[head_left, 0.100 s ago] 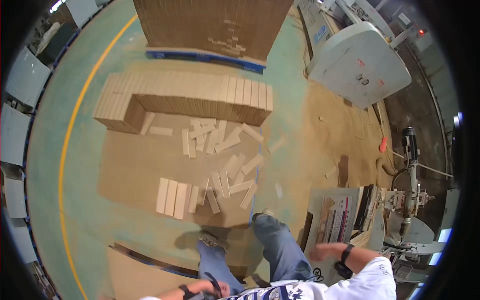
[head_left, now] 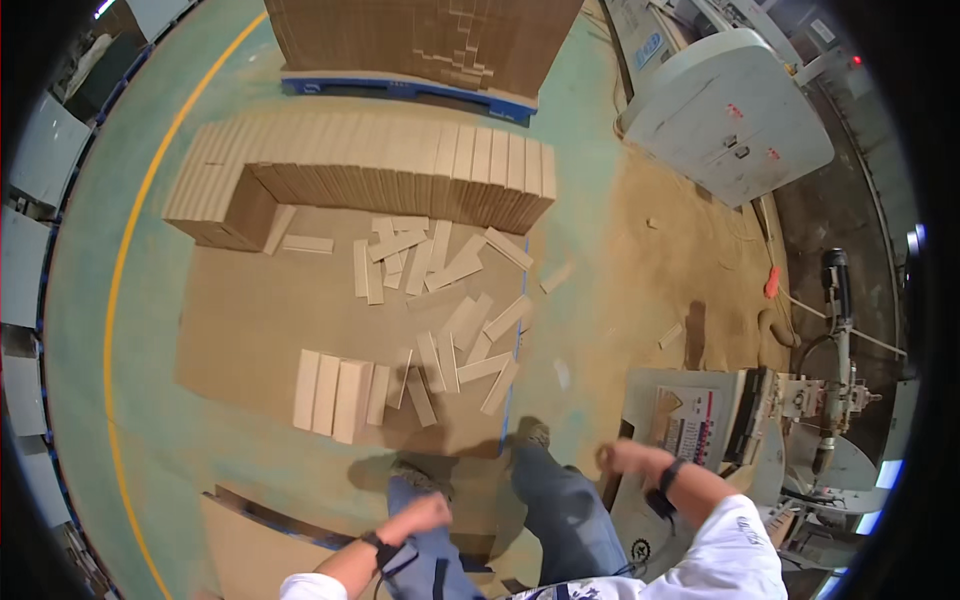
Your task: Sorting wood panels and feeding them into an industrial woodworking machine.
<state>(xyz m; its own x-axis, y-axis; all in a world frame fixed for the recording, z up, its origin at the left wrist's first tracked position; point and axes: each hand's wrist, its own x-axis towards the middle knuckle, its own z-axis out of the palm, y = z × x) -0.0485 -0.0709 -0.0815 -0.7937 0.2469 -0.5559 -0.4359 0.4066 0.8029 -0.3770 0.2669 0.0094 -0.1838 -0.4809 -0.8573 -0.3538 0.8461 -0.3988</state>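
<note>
- Left hand (head_left: pixel 425 512): in front of the left leg (head_left: pixel 428 552), well short of the strips; fingers look curled, no object visible, cannot tell whether they press together or pinch something small
- Right hand (head_left: pixel 632 458): beside the right leg (head_left: pixel 565 510), overlapping the near edge of the machine (head_left: pixel 645 395) in the view; contact not confirmed; fingers look bent, cannot tell whether they are spread, pressed together or pinching
- Change noted: against the view 0.1 s earlier, both hands sit farther forward; the left hand now shows whole above the lower edge, and the right hand has come nearer the right leg
- Bearing on the work: neither hand visibly holds or touches a strip, and the layout of the strips shows no clear change, so in my judgement no handling is under way at this instant
- Strips (head_left: pixel 455 273): scattered over the right half of the brown sheet (head_left: pixel 245 320), several overlapping, in a far group and a near group
- Blocks (head_left: pixel 325 395): 3, side by side at the near edge of the sheet, left of the near group
- Row (head_left: pixel 385 150): upright boards packed face to face along the far side, with an arm turning toward the viewer at the left end
- Behind the row: a tall brown stack (head_left: pixel 370 40) on a blue pallet (head_left: pixel 405 90)
- Left side: yellow line (head_left: pixel 118 300) along the green floor
</note>
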